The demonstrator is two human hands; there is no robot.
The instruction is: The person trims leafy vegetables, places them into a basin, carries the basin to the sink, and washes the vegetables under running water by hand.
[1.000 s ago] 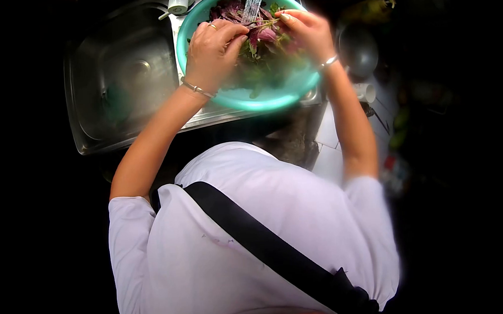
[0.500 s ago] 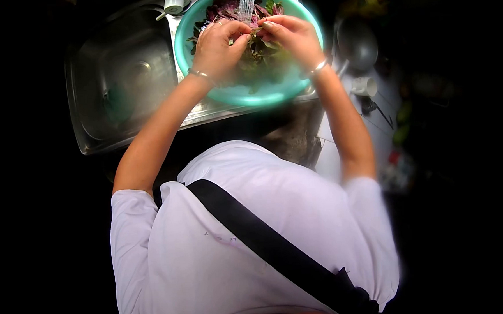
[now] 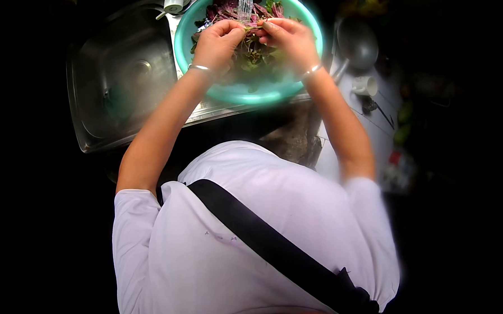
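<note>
Over a green plastic basin (image 3: 249, 96), my left hand (image 3: 218, 44) and my right hand (image 3: 291, 40) pinch a thin leafy stem (image 3: 252, 28) between them, fingertips a small gap apart. Purple and green leafy vegetables (image 3: 258, 53) fill much of the basin, below and behind my fingers. A stream of running water (image 3: 245, 4) falls into the leaves just beyond my fingertips. Each wrist wears a silver bangle. The lower part of the basin's contents looks blurred.
The basin stands on a metal sink, whose left bowl (image 3: 127, 78) lies beside it. A white cup (image 3: 173, 2) is at the back left. To the right, a round metal pan (image 3: 357, 43) and another white cup (image 3: 364, 86) sit on white tiles (image 3: 384, 114).
My left hand has turned slightly, and its fingertips have drawn a little left. My right fingers have curled more around the stem. The basin stays in place.
</note>
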